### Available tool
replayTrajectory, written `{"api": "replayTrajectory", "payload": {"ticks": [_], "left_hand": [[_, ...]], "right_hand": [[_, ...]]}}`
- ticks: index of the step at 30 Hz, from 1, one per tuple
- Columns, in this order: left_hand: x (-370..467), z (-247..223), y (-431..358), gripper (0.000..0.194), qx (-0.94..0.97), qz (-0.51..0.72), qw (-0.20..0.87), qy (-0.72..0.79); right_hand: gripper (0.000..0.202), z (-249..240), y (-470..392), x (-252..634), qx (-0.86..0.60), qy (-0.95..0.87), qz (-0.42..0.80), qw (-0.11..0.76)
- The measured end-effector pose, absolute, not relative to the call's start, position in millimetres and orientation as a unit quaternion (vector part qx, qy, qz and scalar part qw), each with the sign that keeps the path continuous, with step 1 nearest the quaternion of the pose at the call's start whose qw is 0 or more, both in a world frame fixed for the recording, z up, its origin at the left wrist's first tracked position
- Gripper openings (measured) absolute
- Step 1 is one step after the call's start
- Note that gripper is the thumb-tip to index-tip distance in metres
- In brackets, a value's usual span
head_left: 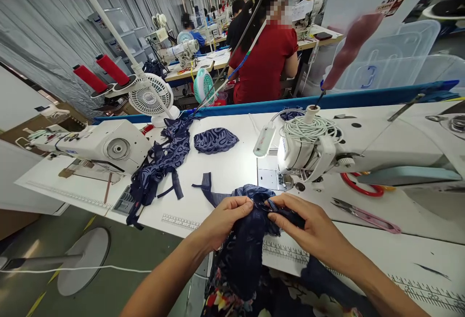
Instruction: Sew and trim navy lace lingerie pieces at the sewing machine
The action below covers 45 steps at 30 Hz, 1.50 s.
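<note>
The left hand (pixel 227 215) has its fingers closed on an edge of the navy lace cloth (pixel 247 247), which hangs over the near edge of the worktop (pixel 232 169), while the right hand's fingers grip its bunched part close by; small, even tension between the pinches would keep that edge flat (what lies under the folds I cannot tell). Leftward sits a lace heap (pixel 172 150), then a loose lace piece (pixel 215 141), and to the right the sewing machine (pixel 381 130) and pink-handled snips (pixel 376 219), leaving the hanging folds the likeliest hindrance.
</note>
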<state>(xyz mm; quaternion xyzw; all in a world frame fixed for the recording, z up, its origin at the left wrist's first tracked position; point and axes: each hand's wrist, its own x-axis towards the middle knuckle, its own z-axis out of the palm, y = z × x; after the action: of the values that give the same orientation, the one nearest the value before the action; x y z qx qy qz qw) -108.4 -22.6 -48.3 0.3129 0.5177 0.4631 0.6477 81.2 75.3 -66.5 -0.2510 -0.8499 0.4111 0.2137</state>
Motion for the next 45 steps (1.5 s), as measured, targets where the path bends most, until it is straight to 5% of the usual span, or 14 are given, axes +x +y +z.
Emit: {"api": "replayTrajectory", "payload": {"ticks": [9,22,27,34,39,45], "left_hand": [[-100.3,-54.1,-31.0,0.006,0.696,0.427,0.122,0.565],[-113.3,-53.9,-30.2,0.021,0.559,0.499,0.406,0.523],[-112.8,-59.1,-28.5,0.030,0.483,0.518,0.487,0.511],[-110.2,-58.3,-28.1,0.026,0.505,0.508,0.462,0.523],[-105.4,-51.1,-30.3,0.006,0.592,0.482,0.335,0.553],[-102.6,-55.0,-28.6,0.006,0.592,0.480,0.308,0.569]], "right_hand": [[0.018,-62.0,70.0,73.3,-0.224,-0.860,0.379,0.258],[0.036,-65.7,66.9,74.1,-0.256,-0.722,0.623,0.159],[0.033,-65.1,66.6,70.0,-0.260,-0.714,0.630,0.161],[0.022,-67.7,63.8,67.9,-0.271,-0.778,0.522,0.219],[0.027,-70.5,64.1,65.9,-0.267,-0.750,0.573,0.194],[0.030,-73.2,60.8,66.0,-0.281,-0.714,0.612,0.190]]}}
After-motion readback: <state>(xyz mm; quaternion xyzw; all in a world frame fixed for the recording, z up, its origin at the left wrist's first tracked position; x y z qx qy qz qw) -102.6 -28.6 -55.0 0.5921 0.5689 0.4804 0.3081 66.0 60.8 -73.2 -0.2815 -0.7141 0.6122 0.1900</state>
